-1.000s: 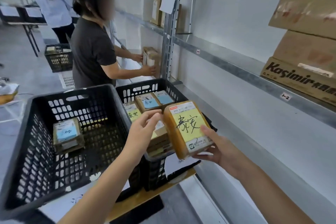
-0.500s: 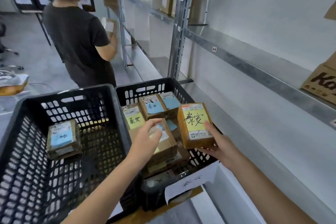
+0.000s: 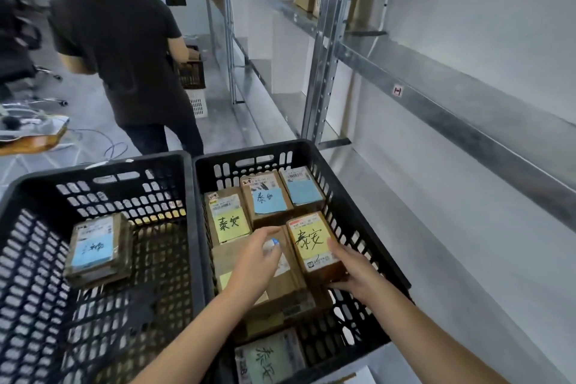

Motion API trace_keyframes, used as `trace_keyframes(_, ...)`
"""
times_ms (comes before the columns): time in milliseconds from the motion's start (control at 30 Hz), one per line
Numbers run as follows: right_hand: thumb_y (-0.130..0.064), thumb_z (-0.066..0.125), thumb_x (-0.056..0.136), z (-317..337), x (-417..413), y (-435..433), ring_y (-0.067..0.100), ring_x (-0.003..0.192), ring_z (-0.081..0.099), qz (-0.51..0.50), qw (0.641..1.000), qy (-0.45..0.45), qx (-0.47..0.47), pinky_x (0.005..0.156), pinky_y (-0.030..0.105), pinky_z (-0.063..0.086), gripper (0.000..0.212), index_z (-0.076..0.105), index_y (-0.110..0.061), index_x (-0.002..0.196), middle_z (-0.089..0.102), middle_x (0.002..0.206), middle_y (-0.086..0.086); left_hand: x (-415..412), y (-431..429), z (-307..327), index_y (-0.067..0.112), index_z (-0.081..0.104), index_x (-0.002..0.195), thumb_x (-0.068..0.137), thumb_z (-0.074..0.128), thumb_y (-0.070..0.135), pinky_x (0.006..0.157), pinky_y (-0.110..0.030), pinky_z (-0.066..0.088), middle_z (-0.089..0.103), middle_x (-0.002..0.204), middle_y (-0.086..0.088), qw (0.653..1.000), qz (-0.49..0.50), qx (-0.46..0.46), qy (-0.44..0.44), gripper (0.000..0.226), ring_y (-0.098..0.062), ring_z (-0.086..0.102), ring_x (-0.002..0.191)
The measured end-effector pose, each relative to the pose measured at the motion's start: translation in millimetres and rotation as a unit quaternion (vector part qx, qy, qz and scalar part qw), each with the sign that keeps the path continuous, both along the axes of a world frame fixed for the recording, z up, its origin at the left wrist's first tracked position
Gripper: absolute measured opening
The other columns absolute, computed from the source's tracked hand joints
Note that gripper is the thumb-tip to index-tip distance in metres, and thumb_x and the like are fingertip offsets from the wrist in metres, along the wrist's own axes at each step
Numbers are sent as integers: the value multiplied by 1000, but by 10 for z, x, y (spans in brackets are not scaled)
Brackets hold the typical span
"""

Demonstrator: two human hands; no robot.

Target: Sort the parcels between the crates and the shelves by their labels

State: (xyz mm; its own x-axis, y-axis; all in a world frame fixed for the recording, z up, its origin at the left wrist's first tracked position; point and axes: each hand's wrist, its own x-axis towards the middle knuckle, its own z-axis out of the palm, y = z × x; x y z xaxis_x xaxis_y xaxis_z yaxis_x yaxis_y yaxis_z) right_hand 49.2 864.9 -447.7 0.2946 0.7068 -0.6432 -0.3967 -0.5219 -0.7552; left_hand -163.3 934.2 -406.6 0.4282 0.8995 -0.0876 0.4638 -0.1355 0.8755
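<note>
Lowered from above the rim, the yellow-labelled parcel now lies inside the right crate by its right wall, long axis toward the far wall, near end gripped by the right hand, left hand resting loose-fingered on the brown parcel beside.

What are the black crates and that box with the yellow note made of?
The black crates look like hard moulded plastic: matte, with rows of slots. The yellow-labelled parcel in the right hand looks like brown cardboard, probably taped over, since its sides shine a little.
</note>
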Motion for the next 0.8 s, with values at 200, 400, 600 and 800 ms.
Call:
trace_keyframes(200,-45,64,89,-126,77,192,26,104,69,43,998,-43,-21,89,47,55,44,62,-20,126,77,104,6,10,132,-177,21,50,139,98,55,16,107,-30,44,54,136,9,999,32,-14,13,42,-4,49,123)
trace_keyframes(400,-50,54,95,-81,97,231,25,109,67,102,989,-102,-40,99,45,50,48,59,-19,131,73,114,7,22,149,-241,23,51,137,97,56,19,106,-30,45,56,132,9,998,25,24,43,41,-5,50,123)
trace_keyframes(600,-47,33,105,103,-60,171,20,115,57,167,936,-306,-49,94,32,43,53,44,-14,146,61,129,5,-3,72,-219,25,50,137,97,55,19,95,-13,33,56,129,10,991,-22,97,94,40,-1,47,118)
trace_keyframes(800,-41,39,105,466,-85,-204,19,134,46,205,858,-471,-11,102,28,36,54,30,-20,153,34,157,3,-77,-188,23,22,48,139,99,51,17,103,-12,25,52,140,6,986,-81,129,66,41,-4,43,128)
